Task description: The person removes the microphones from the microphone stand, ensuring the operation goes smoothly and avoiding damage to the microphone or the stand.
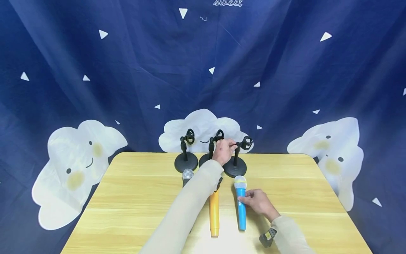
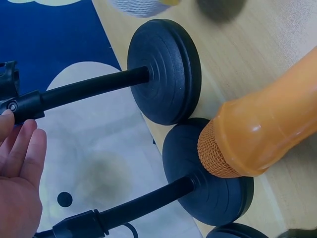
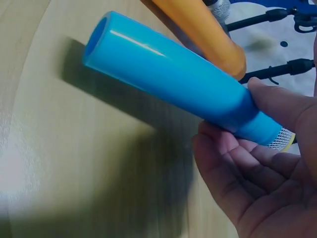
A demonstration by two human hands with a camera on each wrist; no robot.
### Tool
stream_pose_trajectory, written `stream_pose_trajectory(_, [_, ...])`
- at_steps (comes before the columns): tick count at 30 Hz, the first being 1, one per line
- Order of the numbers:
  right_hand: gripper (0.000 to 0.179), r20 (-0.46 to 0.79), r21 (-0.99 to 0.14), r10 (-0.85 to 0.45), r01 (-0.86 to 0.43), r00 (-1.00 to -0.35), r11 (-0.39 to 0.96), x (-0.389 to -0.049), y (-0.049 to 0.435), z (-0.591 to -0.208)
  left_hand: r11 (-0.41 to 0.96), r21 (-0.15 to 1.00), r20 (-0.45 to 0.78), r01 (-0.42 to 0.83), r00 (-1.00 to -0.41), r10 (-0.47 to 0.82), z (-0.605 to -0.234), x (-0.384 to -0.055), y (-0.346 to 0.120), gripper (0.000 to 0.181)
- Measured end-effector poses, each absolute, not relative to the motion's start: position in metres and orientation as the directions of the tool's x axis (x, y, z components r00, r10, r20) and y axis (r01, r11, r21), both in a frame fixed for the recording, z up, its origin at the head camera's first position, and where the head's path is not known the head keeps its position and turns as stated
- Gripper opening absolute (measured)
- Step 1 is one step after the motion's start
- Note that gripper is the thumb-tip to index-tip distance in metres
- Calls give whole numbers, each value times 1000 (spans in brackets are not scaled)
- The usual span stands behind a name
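Note:
My left hand (image 1: 223, 151) reaches across to the rightmost black microphone stand (image 1: 235, 167) and pinches its joint just below the clip (image 1: 246, 143). In the left wrist view the thumb and fingertips lie at that joint, partly cut off by the frame edge. A blue microphone (image 1: 241, 211) with a silver mesh head and yellow band is held by my right hand (image 1: 258, 201), thumb on one side and fingers on the other. Its head points toward the stands. In the right wrist view its tail end (image 3: 133, 49) casts a shadow on the table.
An orange microphone (image 1: 214, 215) lies left of the blue one. Farther left is a silver-headed dark microphone (image 1: 188, 174), mostly hidden by my left arm. Two more black stands, the middle (image 1: 204, 159) and left one (image 1: 186, 162), stand along the back edge of the wooden table (image 1: 133, 197).

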State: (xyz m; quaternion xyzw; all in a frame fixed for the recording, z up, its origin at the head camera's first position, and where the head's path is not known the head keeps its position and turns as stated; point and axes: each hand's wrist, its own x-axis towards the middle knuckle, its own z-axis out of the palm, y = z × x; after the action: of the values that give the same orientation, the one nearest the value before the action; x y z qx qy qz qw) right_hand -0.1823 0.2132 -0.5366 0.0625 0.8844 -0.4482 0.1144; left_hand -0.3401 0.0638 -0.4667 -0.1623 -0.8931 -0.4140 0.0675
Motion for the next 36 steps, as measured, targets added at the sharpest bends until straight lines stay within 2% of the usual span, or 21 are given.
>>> stream_pose_trajectory(20, [22,-332,-709,43,279,-942,648,-190,204,-547,604,714,264,355,-935,237,-466,-337,61,19])
stream_pose_trajectory(27, [22,-343,-691,53,290,-938,662,-193,202,-551,590,736,221,331,-942,253,-467,-335,57,22])
stream_pose_trajectory(36, [26,-327,-712,23,263,-945,652,-196,205,-553,583,708,268,399,-915,301,-468,-332,50,21])
